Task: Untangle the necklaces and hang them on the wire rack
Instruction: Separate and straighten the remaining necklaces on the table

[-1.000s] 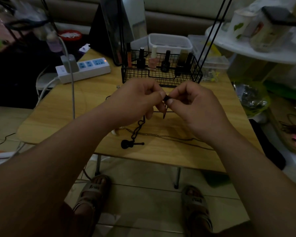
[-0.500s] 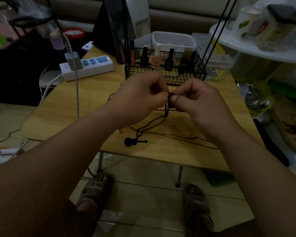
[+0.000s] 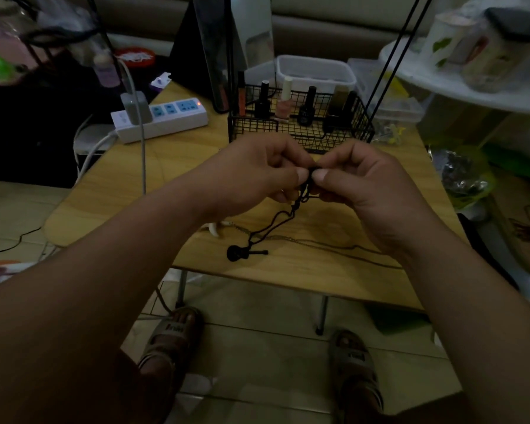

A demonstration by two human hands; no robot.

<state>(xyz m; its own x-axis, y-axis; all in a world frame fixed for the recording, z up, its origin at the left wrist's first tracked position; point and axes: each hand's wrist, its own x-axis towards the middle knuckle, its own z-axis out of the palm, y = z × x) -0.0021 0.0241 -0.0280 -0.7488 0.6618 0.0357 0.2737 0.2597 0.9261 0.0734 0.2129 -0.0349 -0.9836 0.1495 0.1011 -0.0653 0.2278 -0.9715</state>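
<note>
**Necklaces: 2 hands picking at a knot in the black cord**

The person is holding the black cord necklace (image 3: 276,221) up just above the tabletop (image 3: 166,185), in front of the wire rack (image 3: 257,127). The left hand (image 3: 257,175) is pinching the cord at a small dark knot (image 3: 310,172) between thumb and forefinger. The right hand (image 3: 358,185) is making the same grip from the other side, so the 2 thumbs are almost meeting. Below the pinch the cord is trailing down to the wood, where its guitar-shaped pendant (image 3: 242,254) is lying flat.

A thin chain (image 3: 334,243) is running across the tabletop under the right wrist and passing the cord near the pendant. Whether the 2 are looped together cannot be told. A white tooth pendant (image 3: 214,229) is lying beside the left forearm.

The untangling step appears to be in hand, and no necklace is showing on the rack. The next move is probably calling for a light, fingertip-only teasing of the knot, since a hard pull apart is likely to tighten it. After that, the cord needs lifting clear of the chain before it goes to the rack.
</note>
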